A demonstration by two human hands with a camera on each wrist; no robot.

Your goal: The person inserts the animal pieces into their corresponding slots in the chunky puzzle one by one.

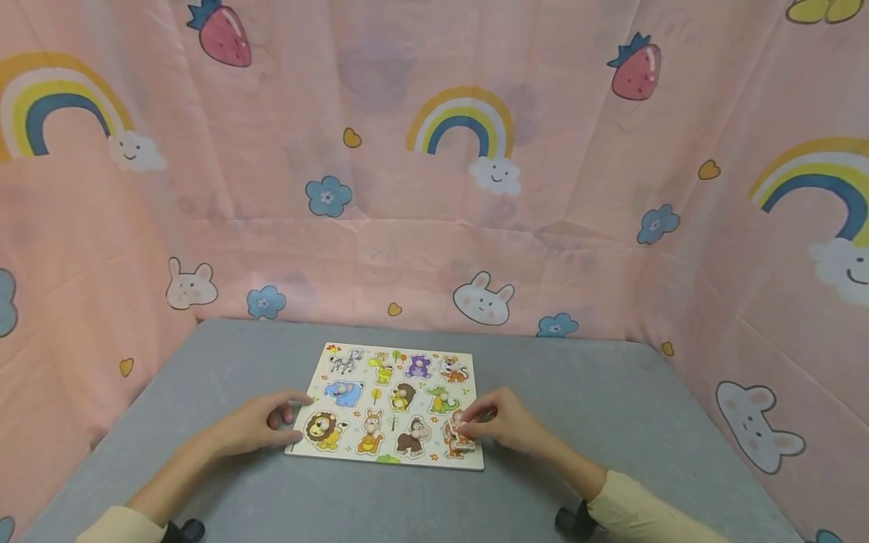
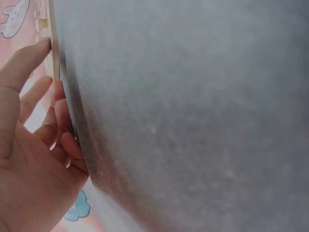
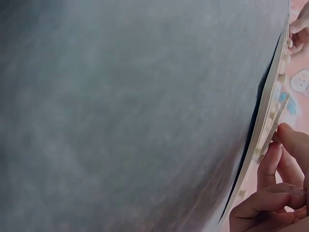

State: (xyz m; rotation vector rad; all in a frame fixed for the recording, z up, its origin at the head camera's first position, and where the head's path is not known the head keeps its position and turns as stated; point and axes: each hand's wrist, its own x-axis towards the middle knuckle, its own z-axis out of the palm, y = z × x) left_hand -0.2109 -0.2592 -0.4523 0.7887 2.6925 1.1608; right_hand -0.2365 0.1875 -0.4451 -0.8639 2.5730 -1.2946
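Note:
A flat wooden peg puzzle board (image 1: 360, 455) with several cartoon animals lies on the grey table. At its lower right corner, my right hand (image 1: 505, 426) pinches a small orange-brown animal puzzle piece (image 1: 463, 436) by its knob between thumb and finger. The right wrist view shows this puzzle piece (image 3: 276, 126) tilted and lifted slightly off the board (image 3: 263, 113). Part of the piece is hidden by the fingers. On the opposite side, my left hand (image 1: 261, 422) rests against the board's left edge, thumb and fingers apart. The left wrist view shows the thumb touching the board's edge (image 2: 55, 53).
The grey tabletop (image 1: 584, 392) extends around the board. Behind it and at both sides hangs a pink curtain (image 1: 380, 256) printed with rainbows, strawberries and rabbits. Dark wrist straps (image 1: 575, 520) show at both cuffs.

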